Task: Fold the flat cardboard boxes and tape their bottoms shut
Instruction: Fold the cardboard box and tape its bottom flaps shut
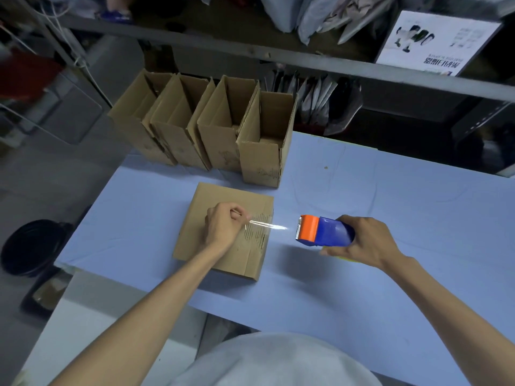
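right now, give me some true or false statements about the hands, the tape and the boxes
1. The right hand holds the blue and orange tape dispenser. True.
2. The left hand is open and empty. False: it pinches the end of the tape over the box.
3. Four open boxes stand in a row behind that box. True.
4. The tape dispenser rests on top of the box. False: it is held to the right of the box, with the tape stretched from it to the left hand.
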Tool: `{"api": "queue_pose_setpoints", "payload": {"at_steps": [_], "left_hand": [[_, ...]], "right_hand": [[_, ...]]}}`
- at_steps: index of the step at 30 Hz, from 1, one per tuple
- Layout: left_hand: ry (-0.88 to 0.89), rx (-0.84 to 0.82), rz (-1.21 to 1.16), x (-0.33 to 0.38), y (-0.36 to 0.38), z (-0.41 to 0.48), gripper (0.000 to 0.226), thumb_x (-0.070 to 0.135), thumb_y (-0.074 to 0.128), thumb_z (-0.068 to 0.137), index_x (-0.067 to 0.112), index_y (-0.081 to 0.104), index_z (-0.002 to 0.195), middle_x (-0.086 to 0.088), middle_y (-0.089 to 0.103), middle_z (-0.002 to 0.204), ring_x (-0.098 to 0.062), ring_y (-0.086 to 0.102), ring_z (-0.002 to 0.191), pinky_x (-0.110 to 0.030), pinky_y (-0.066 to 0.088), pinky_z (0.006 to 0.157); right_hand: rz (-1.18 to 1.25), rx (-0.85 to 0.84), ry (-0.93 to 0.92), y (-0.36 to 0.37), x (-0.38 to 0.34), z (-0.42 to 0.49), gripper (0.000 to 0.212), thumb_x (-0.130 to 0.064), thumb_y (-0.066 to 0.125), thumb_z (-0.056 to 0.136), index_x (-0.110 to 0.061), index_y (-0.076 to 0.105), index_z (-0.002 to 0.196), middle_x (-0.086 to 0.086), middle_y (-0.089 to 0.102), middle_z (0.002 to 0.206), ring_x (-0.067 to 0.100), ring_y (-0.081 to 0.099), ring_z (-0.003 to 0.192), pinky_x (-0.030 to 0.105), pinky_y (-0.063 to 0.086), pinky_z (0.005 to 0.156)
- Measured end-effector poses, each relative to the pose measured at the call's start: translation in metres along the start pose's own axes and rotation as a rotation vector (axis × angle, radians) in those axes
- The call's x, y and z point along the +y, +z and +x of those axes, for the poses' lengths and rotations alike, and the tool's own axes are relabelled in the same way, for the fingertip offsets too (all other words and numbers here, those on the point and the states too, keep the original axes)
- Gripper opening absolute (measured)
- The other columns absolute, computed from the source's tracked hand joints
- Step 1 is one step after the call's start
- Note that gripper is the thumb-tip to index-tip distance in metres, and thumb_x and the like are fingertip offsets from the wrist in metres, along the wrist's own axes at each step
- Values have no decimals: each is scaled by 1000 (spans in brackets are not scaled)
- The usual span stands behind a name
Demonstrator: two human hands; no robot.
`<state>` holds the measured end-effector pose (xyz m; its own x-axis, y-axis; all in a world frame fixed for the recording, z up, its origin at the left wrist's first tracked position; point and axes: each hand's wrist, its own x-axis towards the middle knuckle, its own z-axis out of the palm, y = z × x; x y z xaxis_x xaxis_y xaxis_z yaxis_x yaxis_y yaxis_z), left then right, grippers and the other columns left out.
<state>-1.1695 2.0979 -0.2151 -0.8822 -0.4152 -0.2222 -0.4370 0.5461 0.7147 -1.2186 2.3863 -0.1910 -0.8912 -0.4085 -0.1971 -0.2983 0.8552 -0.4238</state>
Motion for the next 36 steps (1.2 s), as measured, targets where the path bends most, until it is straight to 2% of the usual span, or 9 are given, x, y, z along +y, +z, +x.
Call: {"api": "queue_pose_setpoints", "payload": {"at_steps": [5,8,12,17,21,24,29,33,36], "left_hand": [[72,2,32,-1,-2,5,10,24,78,78,16,72,75,9,60,57,-6,58,61,-21,43,63],[119,-30,93,-3,-2,8,10,24,78,78,15,72,79,9,61,58,-12,62,66,-26,47,67],[130,-35,183,-3,2,10,22,28,77,78,8,71,86,-1,72,72,-20,66,80,-34,51,75],[142,-43,273,-3,3,16,22,29,75,79,9,69,87,-2,73,77,-22,67,84,-35,51,78],[222,-85,394,-2,6,19,24,28,73,82,7,61,86,-9,68,81,-30,63,83,-39,49,73],[235,-108,477,2,5,22,36,29,74,82,4,52,96,-17,66,86,-38,60,85,-42,48,72],[178,-139,638,13,1,28,51,38,74,80,2,50,107,-18,64,101,-37,59,96,-36,37,65],[164,-101,633,5,-2,31,58,47,74,76,5,48,108,-13,63,102,-35,61,94,-37,41,65],[208,-119,397,-6,4,29,46,32,78,76,12,50,106,-4,57,102,-23,56,89,-38,48,76]], "right_hand": [[-22,8,-32,8,1,6,69,-82,47,51,-34,62,98,-19,63,72,7,58,67,18,40,59],[-1,-7,-54,13,2,6,66,-79,46,59,-37,62,107,-23,65,73,7,59,70,23,47,65],[-1,-11,-44,15,5,8,64,-75,48,55,-37,63,105,-20,64,74,8,58,68,24,46,65],[-21,-21,-50,13,5,15,63,-76,50,54,-37,63,102,-19,64,72,8,58,68,19,41,61],[-43,-20,-53,12,4,17,63,-76,49,53,-38,63,102,-19,64,73,10,58,69,20,39,61],[-45,-29,-45,13,4,18,63,-75,50,53,-38,63,102,-19,63,73,9,58,69,20,39,60],[-49,-34,-49,15,4,21,66,-77,48,52,-37,63,103,-19,64,75,10,59,70,21,39,61],[-86,-63,-59,17,3,23,56,-70,62,59,-35,64,102,-16,67,79,11,60,72,22,42,62],[-143,-93,-54,17,-4,27,44,-62,71,66,-33,65,99,-14,67,74,13,59,69,23,43,62]]}}
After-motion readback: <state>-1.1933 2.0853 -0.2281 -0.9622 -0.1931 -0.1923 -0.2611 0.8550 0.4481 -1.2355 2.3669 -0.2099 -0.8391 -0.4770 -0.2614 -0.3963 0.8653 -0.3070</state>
